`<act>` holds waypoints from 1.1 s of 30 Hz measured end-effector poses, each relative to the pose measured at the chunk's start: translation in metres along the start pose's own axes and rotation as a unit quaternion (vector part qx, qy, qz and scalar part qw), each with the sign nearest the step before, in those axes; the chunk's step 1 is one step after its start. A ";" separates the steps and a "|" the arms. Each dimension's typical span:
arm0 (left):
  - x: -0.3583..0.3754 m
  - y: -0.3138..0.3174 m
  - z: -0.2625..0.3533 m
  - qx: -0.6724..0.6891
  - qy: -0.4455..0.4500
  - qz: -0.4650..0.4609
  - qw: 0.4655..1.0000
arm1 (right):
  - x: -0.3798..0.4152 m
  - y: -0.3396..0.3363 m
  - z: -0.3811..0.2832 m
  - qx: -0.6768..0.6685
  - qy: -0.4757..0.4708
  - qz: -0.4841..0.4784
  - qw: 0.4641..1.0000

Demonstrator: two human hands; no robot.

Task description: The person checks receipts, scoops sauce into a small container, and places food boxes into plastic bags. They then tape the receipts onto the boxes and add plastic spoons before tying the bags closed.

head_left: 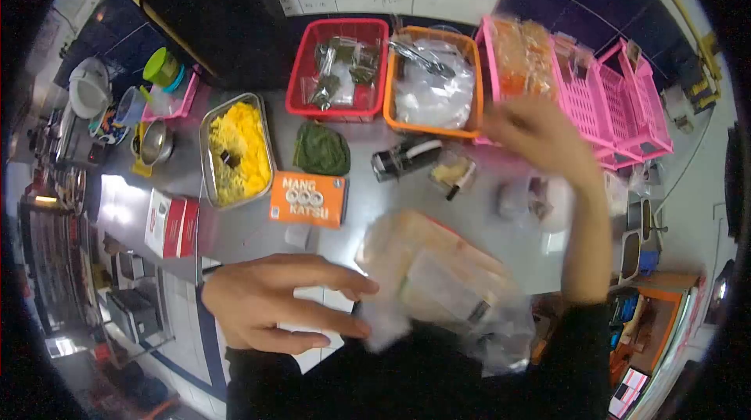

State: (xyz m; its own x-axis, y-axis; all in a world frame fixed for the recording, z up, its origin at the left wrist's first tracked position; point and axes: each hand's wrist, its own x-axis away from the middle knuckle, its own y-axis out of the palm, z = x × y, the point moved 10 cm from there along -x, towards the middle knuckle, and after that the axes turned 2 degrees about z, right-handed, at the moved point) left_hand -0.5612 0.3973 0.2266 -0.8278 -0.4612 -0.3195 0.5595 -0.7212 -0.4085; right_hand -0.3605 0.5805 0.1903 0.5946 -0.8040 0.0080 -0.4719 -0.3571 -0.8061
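My left hand (274, 306) is at the front edge of the table, its fingers curved round the left side of a clear plastic bag (450, 287). Something pale and flat, perhaps bread, shows inside the bag, along with a white label; motion blurs part of it. My right hand (540, 134) is smeared by motion. It hovers in front of the pink basket (579, 91), close to the orange-brown packets (520, 60). Whether those fingers hold anything is not visible.
A red basket (336, 25) and an orange basket (432, 132) of plastic bags line the back. Tongs (422, 59) lie across the orange one. A metal tray (207, 177) holds yellow shreds. Nearby are an orange box (309, 199), a green bundle (321, 149) and a small packet (452, 172).
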 end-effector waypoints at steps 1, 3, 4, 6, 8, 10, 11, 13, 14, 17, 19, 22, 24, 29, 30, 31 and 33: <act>0.013 -0.027 -0.012 0.041 0.003 0.146 0.988 | -0.058 0.018 0.022 0.011 0.015 0.050 0.999; 0.032 -0.067 -0.073 0.072 -0.078 0.302 0.948 | -0.156 0.067 0.101 0.131 0.064 0.128 0.981; 0.032 -0.070 -0.091 0.074 -0.071 0.306 0.947 | -0.189 0.089 0.130 0.193 0.084 0.146 0.967; 0.049 -0.086 -0.153 0.118 -0.214 0.396 0.885 | -0.230 0.117 0.162 0.260 0.101 0.167 0.946; 0.047 -0.100 -0.177 0.133 -0.213 0.397 0.883 | -0.246 0.119 0.178 0.304 0.172 0.208 0.913; 0.049 -0.109 -0.205 0.145 -0.270 0.367 0.878 | -0.257 0.109 0.184 0.289 0.186 0.227 0.911; 0.047 -0.117 -0.218 0.151 -0.271 0.368 0.876 | -0.257 0.101 0.188 0.270 0.199 0.246 0.909; 0.043 -0.129 -0.255 0.147 -0.283 0.394 0.862 | -0.261 0.087 0.213 0.158 0.119 0.318 0.927; 0.038 -0.139 -0.265 0.114 -0.251 0.428 0.861 | -0.244 0.065 0.215 -0.001 0.145 0.373 0.917; 0.004 -0.156 -0.296 0.087 -0.241 0.441 0.860 | -0.202 0.018 0.198 -0.253 0.118 0.464 0.841; -0.028 -0.166 -0.312 0.006 -0.167 0.468 0.868 | -0.178 0.012 0.167 -0.301 0.187 0.417 0.837; -0.079 -0.186 -0.278 -0.155 -0.061 0.534 0.829 | -0.168 0.003 0.125 -0.243 0.117 0.308 0.912; -0.092 -0.202 -0.254 -0.231 -0.029 0.571 0.788 | -0.160 0.013 0.094 -0.278 0.101 0.252 0.921; -0.130 -0.180 -0.295 0.322 -0.061 0.358 0.874 | -0.145 0.038 0.071 -0.453 0.118 0.220 0.856; -0.125 -0.180 -0.297 0.341 -0.044 0.391 0.854 | -0.143 0.045 0.067 -0.503 0.130 0.154 0.840; -0.119 -0.177 -0.300 0.338 -0.049 0.389 0.855 | -0.139 0.045 0.063 -0.508 0.129 0.155 0.837; -0.098 -0.179 -0.299 0.314 -0.085 0.404 0.855 | -0.136 0.048 0.053 -0.493 0.138 0.162 0.843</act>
State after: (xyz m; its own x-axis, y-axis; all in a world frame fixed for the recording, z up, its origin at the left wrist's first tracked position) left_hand -0.5676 0.7262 0.0755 -0.2057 -0.9700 -0.1293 0.8634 -0.2421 0.4427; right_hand -0.4298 0.6979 0.1196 0.2201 -0.9668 0.1299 -0.9736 -0.2094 0.0913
